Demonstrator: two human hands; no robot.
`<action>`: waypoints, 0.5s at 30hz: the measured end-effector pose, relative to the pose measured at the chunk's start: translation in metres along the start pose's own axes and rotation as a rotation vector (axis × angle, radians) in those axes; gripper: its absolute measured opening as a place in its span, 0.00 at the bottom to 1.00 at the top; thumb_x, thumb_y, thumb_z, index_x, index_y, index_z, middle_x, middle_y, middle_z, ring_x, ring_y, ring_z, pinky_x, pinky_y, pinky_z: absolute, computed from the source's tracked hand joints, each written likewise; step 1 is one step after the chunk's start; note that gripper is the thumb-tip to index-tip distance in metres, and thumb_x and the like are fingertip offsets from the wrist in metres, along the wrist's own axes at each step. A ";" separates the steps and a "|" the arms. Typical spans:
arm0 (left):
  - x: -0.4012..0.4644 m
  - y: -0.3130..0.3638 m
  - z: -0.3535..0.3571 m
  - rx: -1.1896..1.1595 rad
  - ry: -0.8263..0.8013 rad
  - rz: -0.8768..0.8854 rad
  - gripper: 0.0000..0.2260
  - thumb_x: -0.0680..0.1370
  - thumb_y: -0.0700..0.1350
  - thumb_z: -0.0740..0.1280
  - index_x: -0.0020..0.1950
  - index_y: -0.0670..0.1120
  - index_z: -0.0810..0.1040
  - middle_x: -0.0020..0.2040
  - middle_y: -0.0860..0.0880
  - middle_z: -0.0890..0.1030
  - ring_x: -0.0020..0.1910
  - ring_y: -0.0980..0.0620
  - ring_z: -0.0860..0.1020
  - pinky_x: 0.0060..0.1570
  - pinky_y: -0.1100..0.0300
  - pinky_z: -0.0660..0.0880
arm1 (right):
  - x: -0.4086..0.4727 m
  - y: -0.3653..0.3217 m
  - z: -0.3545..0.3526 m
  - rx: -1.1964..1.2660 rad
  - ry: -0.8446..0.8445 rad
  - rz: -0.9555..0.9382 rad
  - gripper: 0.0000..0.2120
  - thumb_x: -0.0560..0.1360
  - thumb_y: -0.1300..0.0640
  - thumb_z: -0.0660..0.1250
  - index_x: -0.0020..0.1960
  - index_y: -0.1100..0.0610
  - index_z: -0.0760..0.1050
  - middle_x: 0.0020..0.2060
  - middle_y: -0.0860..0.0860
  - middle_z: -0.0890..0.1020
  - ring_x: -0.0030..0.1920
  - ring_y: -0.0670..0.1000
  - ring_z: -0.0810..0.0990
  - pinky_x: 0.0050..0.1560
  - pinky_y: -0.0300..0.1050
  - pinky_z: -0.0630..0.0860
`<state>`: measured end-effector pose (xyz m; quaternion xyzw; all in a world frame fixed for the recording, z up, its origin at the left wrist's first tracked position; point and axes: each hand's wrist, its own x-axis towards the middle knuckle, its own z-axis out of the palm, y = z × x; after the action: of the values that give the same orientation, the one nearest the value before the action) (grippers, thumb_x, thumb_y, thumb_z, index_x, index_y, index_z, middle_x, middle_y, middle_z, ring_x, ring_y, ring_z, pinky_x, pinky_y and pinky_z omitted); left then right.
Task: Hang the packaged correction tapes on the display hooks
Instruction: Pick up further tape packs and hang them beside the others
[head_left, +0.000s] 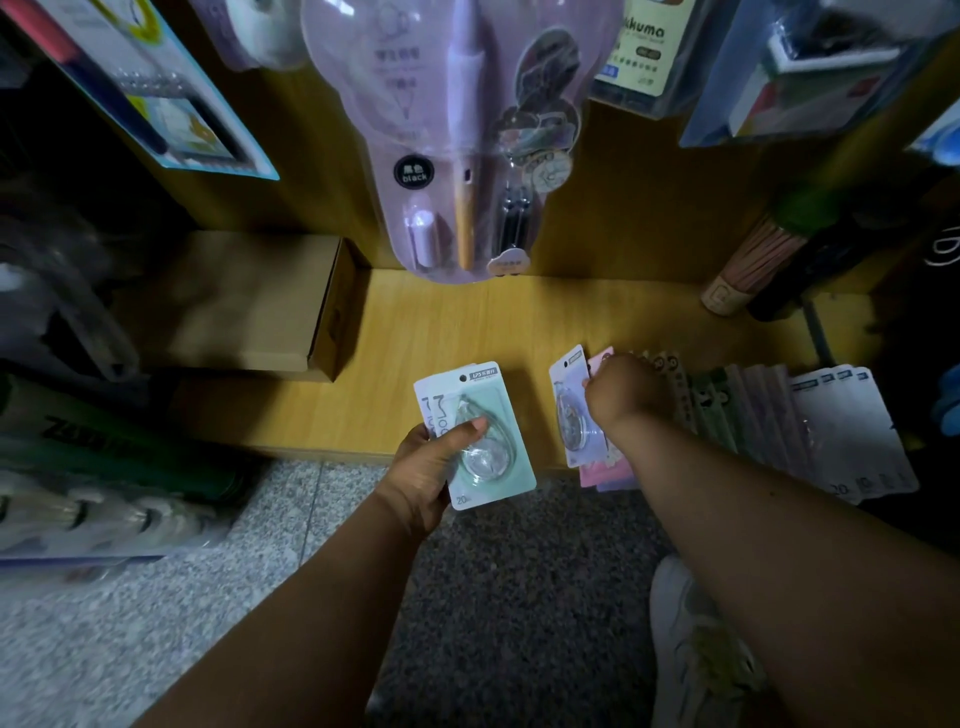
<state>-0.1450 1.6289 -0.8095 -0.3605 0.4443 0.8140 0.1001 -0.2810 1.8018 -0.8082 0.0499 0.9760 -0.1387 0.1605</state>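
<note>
left grip (426, 467): holding a mint-green carded tape (475, 434), clear teardrop blister, low over the shelf (415, 332)
right grip (626, 389): pinching a lilac tape pack (571, 405) off the fanned row (753, 410)

A closed cardboard box (244, 301) sits at the left of the wooden shelf (467, 322), against the back panel; a lilac blister pack with a pen (457, 145) hangs above the middle; a blue-edged pack (171, 104) hangs upper left; a rolled pinkish bundle (748, 265) leans at the right; a white shoe (696, 654) rests on the speckled floor (156, 597) below.
</note>
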 end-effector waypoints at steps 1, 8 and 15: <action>0.000 0.000 -0.001 0.001 0.015 -0.001 0.24 0.65 0.42 0.75 0.60 0.39 0.80 0.54 0.38 0.84 0.45 0.41 0.83 0.48 0.48 0.81 | -0.001 -0.002 0.000 0.010 -0.004 0.001 0.13 0.79 0.56 0.62 0.60 0.60 0.77 0.60 0.59 0.79 0.60 0.61 0.78 0.56 0.49 0.74; -0.005 0.004 -0.009 0.028 0.153 0.043 0.14 0.73 0.38 0.74 0.57 0.40 0.82 0.52 0.39 0.85 0.45 0.42 0.84 0.45 0.48 0.82 | -0.015 -0.011 -0.021 0.267 -0.032 -0.057 0.10 0.77 0.53 0.65 0.47 0.59 0.81 0.50 0.58 0.84 0.52 0.61 0.81 0.51 0.45 0.74; -0.036 0.012 0.001 0.071 0.178 0.111 0.08 0.74 0.39 0.74 0.51 0.43 0.82 0.50 0.40 0.85 0.46 0.40 0.83 0.49 0.43 0.81 | -0.047 -0.016 -0.066 0.568 -0.286 -0.204 0.03 0.78 0.58 0.64 0.48 0.57 0.76 0.37 0.50 0.77 0.40 0.50 0.74 0.40 0.39 0.68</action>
<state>-0.1254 1.6285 -0.7768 -0.4025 0.4991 0.7668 0.0278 -0.2585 1.8025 -0.7289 -0.0251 0.8658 -0.4263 0.2608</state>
